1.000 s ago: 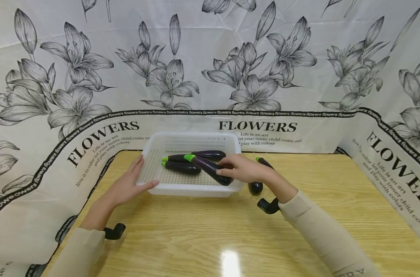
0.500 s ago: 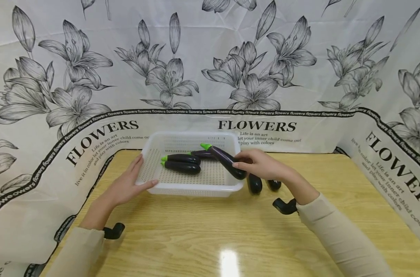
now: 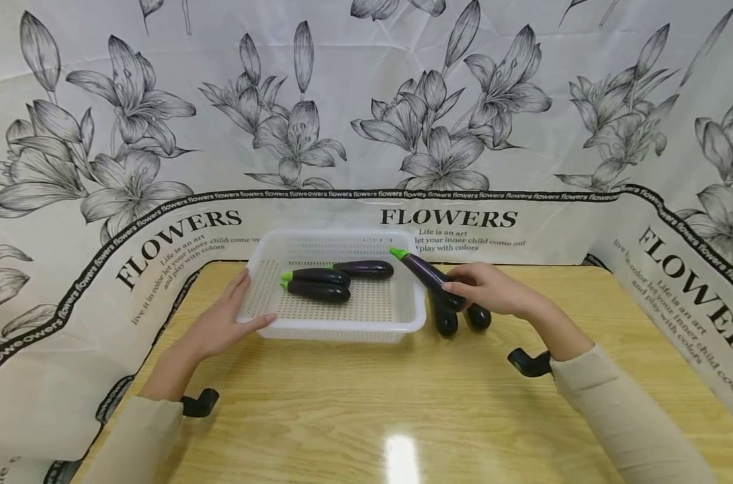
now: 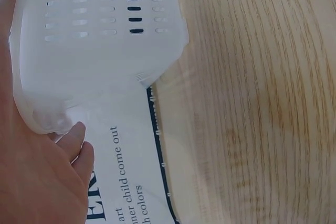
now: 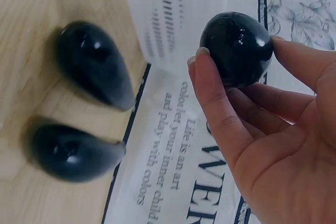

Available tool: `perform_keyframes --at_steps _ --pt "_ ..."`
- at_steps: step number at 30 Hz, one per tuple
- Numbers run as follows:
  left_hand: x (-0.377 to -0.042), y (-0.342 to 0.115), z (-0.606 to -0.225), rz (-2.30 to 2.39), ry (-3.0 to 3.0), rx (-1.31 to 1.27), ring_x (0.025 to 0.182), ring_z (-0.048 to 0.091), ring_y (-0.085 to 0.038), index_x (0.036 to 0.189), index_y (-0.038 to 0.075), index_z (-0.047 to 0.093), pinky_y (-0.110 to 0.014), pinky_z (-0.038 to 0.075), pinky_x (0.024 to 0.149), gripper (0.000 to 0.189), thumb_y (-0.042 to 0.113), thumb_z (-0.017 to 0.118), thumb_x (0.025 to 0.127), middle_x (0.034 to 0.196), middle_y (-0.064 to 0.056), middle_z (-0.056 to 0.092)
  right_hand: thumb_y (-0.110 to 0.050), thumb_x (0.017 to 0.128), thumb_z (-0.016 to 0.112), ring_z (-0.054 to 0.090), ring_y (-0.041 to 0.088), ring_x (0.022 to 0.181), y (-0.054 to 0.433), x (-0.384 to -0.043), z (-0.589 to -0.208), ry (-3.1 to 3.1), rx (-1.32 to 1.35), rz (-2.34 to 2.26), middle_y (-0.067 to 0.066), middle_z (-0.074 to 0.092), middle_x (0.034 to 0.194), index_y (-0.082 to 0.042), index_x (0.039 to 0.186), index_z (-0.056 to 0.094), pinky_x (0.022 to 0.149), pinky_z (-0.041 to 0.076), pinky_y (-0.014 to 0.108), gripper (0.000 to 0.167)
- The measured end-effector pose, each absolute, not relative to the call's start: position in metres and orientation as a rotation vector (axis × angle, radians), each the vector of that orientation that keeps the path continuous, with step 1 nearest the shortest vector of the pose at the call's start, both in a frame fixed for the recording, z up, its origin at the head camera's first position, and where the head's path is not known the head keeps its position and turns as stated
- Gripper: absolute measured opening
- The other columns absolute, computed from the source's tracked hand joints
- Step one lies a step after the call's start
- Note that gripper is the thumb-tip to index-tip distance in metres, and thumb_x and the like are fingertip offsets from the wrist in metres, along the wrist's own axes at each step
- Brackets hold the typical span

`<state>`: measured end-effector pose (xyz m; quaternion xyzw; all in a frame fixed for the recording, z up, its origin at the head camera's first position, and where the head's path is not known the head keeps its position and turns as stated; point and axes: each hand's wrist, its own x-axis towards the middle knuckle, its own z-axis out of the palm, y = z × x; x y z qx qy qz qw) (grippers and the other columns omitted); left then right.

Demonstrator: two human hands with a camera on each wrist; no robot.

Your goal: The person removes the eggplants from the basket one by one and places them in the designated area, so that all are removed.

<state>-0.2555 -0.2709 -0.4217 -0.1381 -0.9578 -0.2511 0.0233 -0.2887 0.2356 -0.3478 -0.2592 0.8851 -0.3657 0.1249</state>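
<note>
White basket (image 3: 342, 329), gripped at its left edge by the left hand (image 3: 221, 327), holds three eggplants (image 3: 315, 292), the right hand (image 3: 493, 288) pinches another eggplant (image 3: 425, 273) over its right edge, and two more (image 3: 478, 317) lie on the table (image 3: 318, 396), so maybe halfway.

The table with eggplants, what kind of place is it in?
Perhaps a screened-off work corner indoors; the room itself is hidden. Flower-printed cloth rises behind a wood-grain table with a perforated white basket and eggplants.
</note>
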Motion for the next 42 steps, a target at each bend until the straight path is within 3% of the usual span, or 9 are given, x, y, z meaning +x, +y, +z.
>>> perform_keyframes --at_steps 4,14,21,28,42 --pt "-0.255 -0.271 -0.422 -0.778 -2.973 -0.423 0.147 0.025 -0.054 0.165 0.007 0.000 -0.072 0.030 0.111 0.110 0.070 0.056 0.094 0.172 -0.015 -0.002 -0.021 0.108 0.055 0.071 0.024 0.083 0.252 -0.286 -0.350 2.578 -0.722 -1.051 0.013 0.070 0.105 0.007 0.124 0.064 0.078 0.062 0.043 0.033" --pt "-0.255 -0.271 -0.422 -0.778 -2.976 -0.435 0.148 0.022 -0.054 0.165 0.007 -0.001 -0.072 0.029 0.112 0.110 0.070 0.056 0.094 0.172 -0.015 -0.003 -0.024 0.109 0.052 0.072 0.021 0.089 0.286 -0.277 -0.353 2.629 -0.619 -1.038 0.019 0.067 0.119 0.008 0.133 0.059 0.083 0.061 0.040 0.041" --pt "-0.254 -0.271 -0.422 -0.782 -2.990 -0.425 0.150 0.021 -0.052 0.165 0.007 -0.001 -0.070 0.028 0.114 0.111 0.071 0.056 0.094 0.172 -0.013 -0.005 -0.020 0.110 0.050 0.071 0.028 0.098 0.304 -0.276 -0.358 2.637 -0.579 -1.063 0.023 0.066 0.120 0.012 0.132 0.058 0.082 0.062 0.040 0.039" --pt "-0.254 -0.271 -0.421 -0.778 -2.985 -0.426 0.149 0.021 -0.052 0.165 0.008 -0.002 -0.071 0.028 0.113 0.111 0.070 0.056 0.094 0.172 -0.012 -0.005 -0.025 0.111 0.048 0.066 0.037 0.108 0.324 -0.282 -0.369 2.689 -0.458 -1.031 0.032 0.059 0.129 0.015 0.134 0.053 0.083 0.061 0.044 0.047" --pt "-0.256 -0.269 -0.420 -0.784 -2.977 -0.432 0.147 0.025 -0.054 0.165 0.008 -0.001 -0.072 0.030 0.111 0.110 0.070 0.056 0.094 0.172 -0.013 -0.004 -0.027 0.109 0.052 0.067 0.029 0.093 0.342 -0.294 -0.397 2.749 -0.295 -0.912 0.031 0.063 0.116 0.019 0.127 0.056 0.077 0.061 0.045 0.050"
